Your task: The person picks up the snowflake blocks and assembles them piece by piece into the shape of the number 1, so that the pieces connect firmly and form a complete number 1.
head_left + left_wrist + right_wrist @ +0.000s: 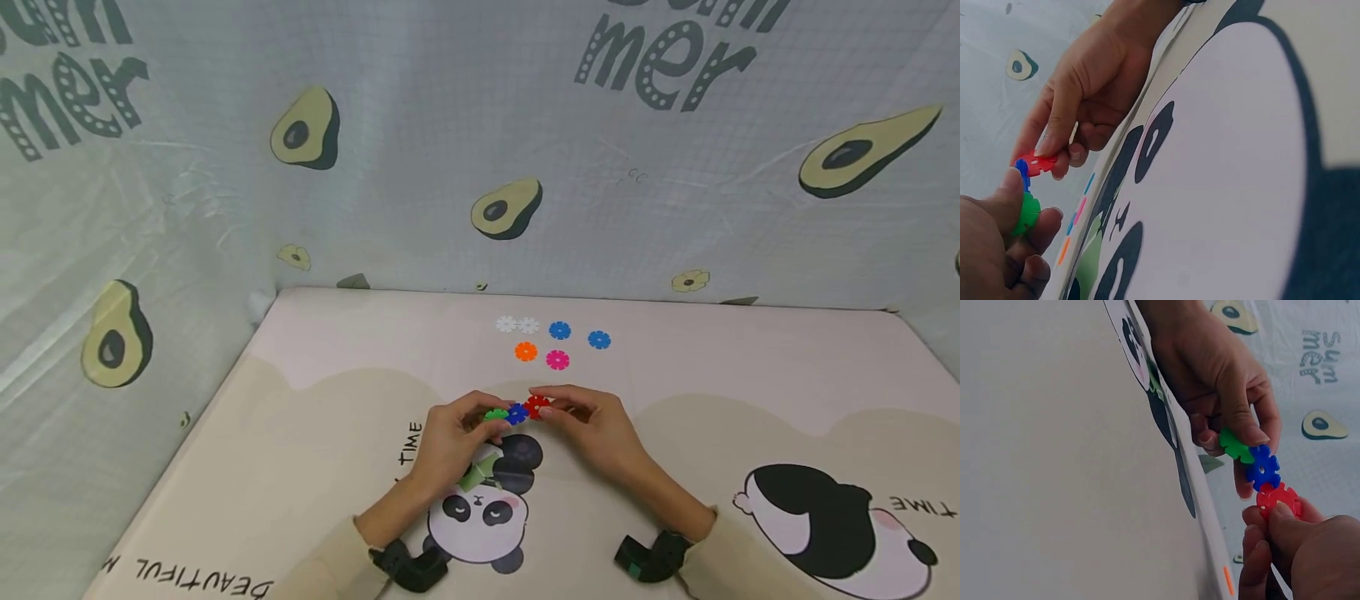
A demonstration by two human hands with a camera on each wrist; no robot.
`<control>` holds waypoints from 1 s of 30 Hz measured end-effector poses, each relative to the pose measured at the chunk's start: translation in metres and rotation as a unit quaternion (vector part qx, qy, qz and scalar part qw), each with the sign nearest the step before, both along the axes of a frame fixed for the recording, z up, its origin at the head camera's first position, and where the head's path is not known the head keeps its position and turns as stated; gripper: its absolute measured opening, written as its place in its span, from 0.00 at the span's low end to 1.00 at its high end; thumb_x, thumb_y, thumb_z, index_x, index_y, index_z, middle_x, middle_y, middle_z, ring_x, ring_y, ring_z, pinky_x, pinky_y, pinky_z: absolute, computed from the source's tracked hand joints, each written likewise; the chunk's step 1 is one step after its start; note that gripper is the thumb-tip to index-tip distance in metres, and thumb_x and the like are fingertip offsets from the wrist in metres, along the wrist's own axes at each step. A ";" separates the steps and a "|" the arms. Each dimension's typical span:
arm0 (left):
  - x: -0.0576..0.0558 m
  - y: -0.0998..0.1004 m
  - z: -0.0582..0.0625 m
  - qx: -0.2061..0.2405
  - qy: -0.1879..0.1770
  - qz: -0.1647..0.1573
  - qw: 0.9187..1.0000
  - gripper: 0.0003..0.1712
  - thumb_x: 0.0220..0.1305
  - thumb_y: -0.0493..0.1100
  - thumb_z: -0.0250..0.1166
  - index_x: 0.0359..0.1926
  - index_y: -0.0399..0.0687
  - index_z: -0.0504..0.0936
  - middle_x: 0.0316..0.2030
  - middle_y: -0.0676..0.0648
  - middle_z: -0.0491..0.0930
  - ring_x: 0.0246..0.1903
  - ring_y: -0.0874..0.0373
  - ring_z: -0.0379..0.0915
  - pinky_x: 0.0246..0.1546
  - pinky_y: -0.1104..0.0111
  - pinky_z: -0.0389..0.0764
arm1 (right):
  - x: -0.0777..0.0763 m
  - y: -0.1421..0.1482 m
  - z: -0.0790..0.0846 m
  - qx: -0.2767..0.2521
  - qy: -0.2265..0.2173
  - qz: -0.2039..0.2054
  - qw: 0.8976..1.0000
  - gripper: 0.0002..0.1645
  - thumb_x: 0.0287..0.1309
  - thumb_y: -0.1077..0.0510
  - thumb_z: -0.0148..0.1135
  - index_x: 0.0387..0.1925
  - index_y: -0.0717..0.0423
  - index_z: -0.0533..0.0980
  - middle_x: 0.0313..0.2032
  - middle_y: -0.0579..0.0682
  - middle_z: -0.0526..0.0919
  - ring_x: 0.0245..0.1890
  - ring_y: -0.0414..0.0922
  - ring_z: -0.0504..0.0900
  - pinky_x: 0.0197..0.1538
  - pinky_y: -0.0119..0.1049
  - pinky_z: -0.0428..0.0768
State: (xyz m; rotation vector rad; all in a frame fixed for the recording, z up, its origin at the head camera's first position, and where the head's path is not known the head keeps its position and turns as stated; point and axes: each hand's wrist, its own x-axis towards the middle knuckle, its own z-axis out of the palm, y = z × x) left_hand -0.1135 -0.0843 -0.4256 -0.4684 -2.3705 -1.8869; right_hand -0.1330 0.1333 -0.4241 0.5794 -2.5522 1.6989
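My left hand (453, 433) pinches a green notched plastic disc (1235, 447) between thumb and fingers. A dark blue notched disc (1263, 469) joins it, set at an angle to the green one. At the blue disc's other side sits a red notched disc (1279, 499), its notches meeting the blue edge. The thumb and fingers of my right hand (596, 423) pinch the red disc. All three discs form a short row held over the table, above the printed panda's ears in the head view. In the left wrist view the blue disc (1024, 174) shows nearly edge-on.
Beyond my hands lie more loose discs on the table (337, 342): two white ones (517, 325), two light blue ones (579, 335), an orange one (526, 352) and a pink one (557, 360). An avocado-print curtain (420, 125) rises behind the table's far edge.
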 end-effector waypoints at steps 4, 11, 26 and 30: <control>0.000 0.000 -0.001 0.005 0.006 -0.004 1.000 0.10 0.57 0.35 0.68 0.42 0.44 0.85 0.35 0.48 0.86 0.23 0.54 0.80 0.27 0.67 0.81 | 0.001 0.000 -0.002 -0.014 0.014 0.011 1.000 0.15 0.57 0.53 0.67 0.48 0.45 0.83 0.36 0.38 0.86 0.37 0.40 0.83 0.42 0.33 0.80; 0.004 0.002 0.009 -0.001 -0.013 0.003 1.000 0.10 0.55 0.31 0.68 0.41 0.38 0.84 0.32 0.44 0.85 0.22 0.46 0.78 0.25 0.75 0.76 | 0.001 -0.001 -0.002 -0.038 0.021 0.028 0.999 0.14 0.56 0.58 0.68 0.45 0.54 0.83 0.41 0.41 0.85 0.39 0.41 0.84 0.42 0.32 0.80; 0.007 0.001 0.014 0.009 -0.009 -0.010 1.000 0.10 0.53 0.30 0.69 0.39 0.35 0.84 0.38 0.42 0.85 0.24 0.44 0.76 0.26 0.74 0.77 | 0.013 -0.011 0.024 -0.039 0.021 0.042 0.998 0.09 0.53 0.72 0.65 0.38 0.63 0.82 0.42 0.55 0.85 0.40 0.45 0.84 0.43 0.31 0.80; 0.001 -0.001 0.000 0.017 0.001 -0.019 1.000 0.11 0.54 0.33 0.70 0.41 0.40 0.84 0.38 0.45 0.85 0.24 0.49 0.77 0.26 0.73 0.78 | 0.015 -0.011 0.029 -0.038 0.026 0.040 0.998 0.10 0.53 0.72 0.66 0.39 0.64 0.82 0.41 0.54 0.85 0.39 0.44 0.84 0.41 0.31 0.80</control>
